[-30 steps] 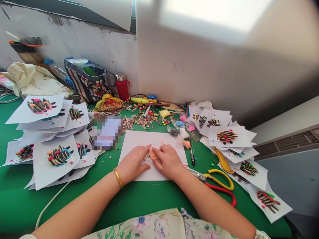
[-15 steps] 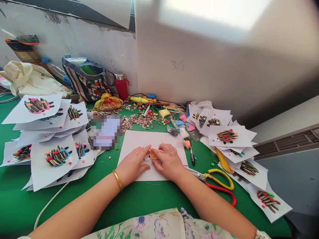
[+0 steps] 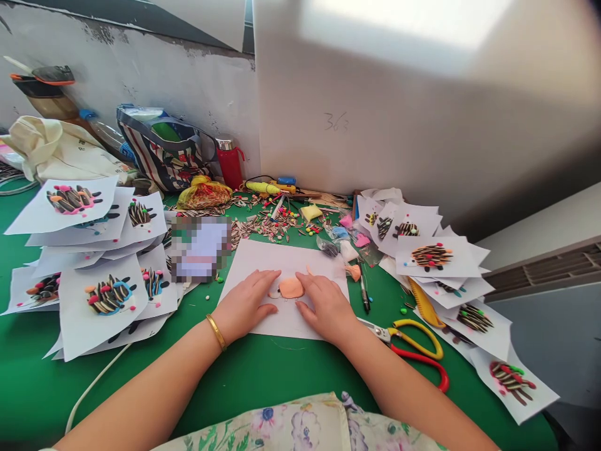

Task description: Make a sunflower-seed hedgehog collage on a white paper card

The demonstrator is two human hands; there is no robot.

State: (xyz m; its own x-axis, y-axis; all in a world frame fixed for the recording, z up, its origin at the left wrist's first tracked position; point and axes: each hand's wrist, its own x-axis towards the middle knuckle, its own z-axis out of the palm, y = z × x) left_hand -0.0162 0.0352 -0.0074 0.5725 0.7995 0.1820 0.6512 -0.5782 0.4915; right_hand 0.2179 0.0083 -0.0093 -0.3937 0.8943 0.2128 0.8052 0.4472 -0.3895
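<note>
A flattened oval of peach-orange modelling clay (image 3: 292,288) lies on a white sheet of paper (image 3: 256,257), inside a thin drawn outline. To its left my left hand (image 3: 247,304) rests on the sheet, fingers stretched out, holding nothing. My right hand (image 3: 325,305) lies at the clay's right side with thumb and fingers apart; its fingertips are at the clay's edge, and I cannot tell whether they touch it. A small strip of peach clay shows behind the right fingers. Yellow-and-red-handled scissors (image 3: 413,344) lie beside my right forearm.
Stacked cards with sunflower-seed hedgehogs stand at left (image 3: 101,313) and right (image 3: 439,257). Behind the sheet are scattered seeds (image 3: 258,225), small coloured balls and bagged clay (image 3: 361,239). A black pen (image 3: 364,291) lies right of the sheet, a pixelated phone-like object (image 3: 200,250) left.
My hands have moved apart, and the clay between them has come into full view. The right fingers have left the top of the clay. The sheet has turned slightly.
</note>
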